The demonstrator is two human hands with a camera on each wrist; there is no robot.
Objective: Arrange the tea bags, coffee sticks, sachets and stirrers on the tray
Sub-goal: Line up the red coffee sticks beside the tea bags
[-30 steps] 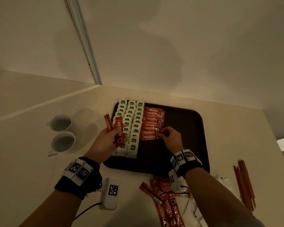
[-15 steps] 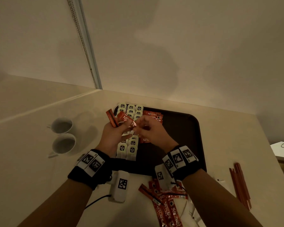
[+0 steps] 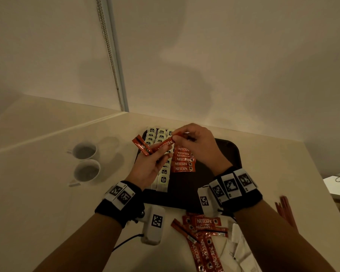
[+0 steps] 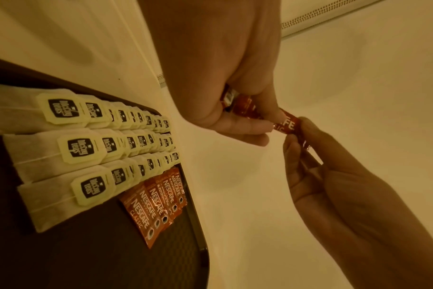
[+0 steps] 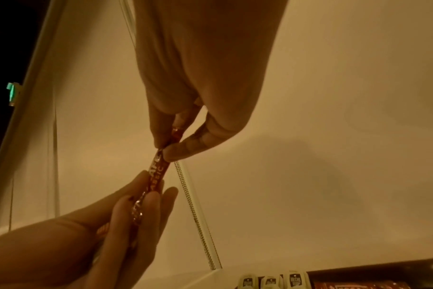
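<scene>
Presently the coffee-stick stage is in hand. The right hand (image 3: 199, 146) pinches one end of a red coffee stick (image 3: 166, 143) between thumb and fingertips, above the far left part of the dark tray (image 3: 227, 152). The left hand (image 3: 148, 165) grips the same stick at its other end and holds spare sticks (image 3: 142, 147) fanned out to its left. Neither hand is free.

Judgement: the stick is being passed from the left hand's stock to the right for placing. The next move calls for the left hand to release it and the right to lay it flat at the near end of the coffee stick row (image 3: 183, 160), label up, overlapping its neighbour as the others do.

On the tray, three rows of tea bags (image 4: 87, 148) lie along the left side, the coffee stick row just beside them. Off the tray, near its front edge, lie loose coffee sticks (image 3: 203, 230), white sachets (image 3: 237, 250) and, to the right, red stirrers (image 3: 285, 211); these remain to be arranged. Two white cups (image 3: 85, 160) stand left of the tray.

Legible writing: "NESCAFE CLASSIC" on the coffee sticks; tea bag tags read "McCoy teas" as far as can be made out.
</scene>
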